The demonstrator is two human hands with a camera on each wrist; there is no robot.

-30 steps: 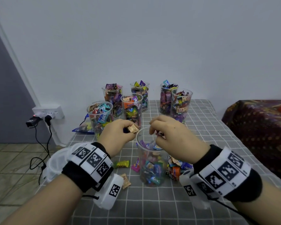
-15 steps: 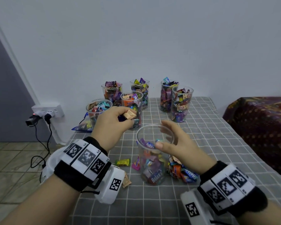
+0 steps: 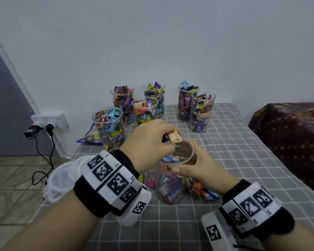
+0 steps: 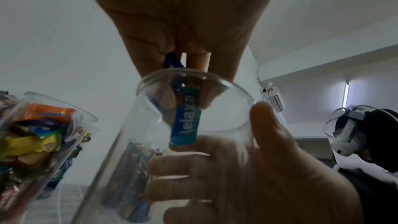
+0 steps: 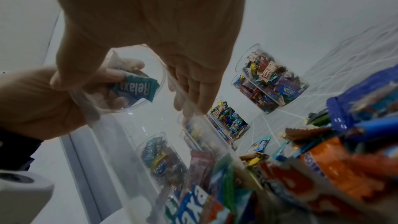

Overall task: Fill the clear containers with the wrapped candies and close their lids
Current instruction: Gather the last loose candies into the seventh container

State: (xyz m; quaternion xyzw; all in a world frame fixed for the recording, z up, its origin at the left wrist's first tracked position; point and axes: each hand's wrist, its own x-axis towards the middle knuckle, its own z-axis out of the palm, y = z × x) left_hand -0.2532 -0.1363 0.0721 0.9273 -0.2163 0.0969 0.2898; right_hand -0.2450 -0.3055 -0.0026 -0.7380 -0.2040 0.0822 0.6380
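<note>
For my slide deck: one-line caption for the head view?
Left hand drops candies into clear cup steadied by right hand.

You had seven clear containers (image 3: 174, 171) on the table (image 3: 243, 160): six filled ones (image 3: 203, 111) between your 11 and 1 o'clock, one part-filled at centre. Two hands: left hand (image 3: 149, 142), right hand (image 3: 203, 169). Loose candies (image 3: 203, 192) were too jumbled to count

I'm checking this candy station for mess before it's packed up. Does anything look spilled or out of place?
Yes. Loose wrapped candies lie on the checked tablecloth around the base of the half-filled cup, instead of inside it. A blue candy bag sits at the table's far left edge behind the cups. None of the six full cups has a lid on.
</note>
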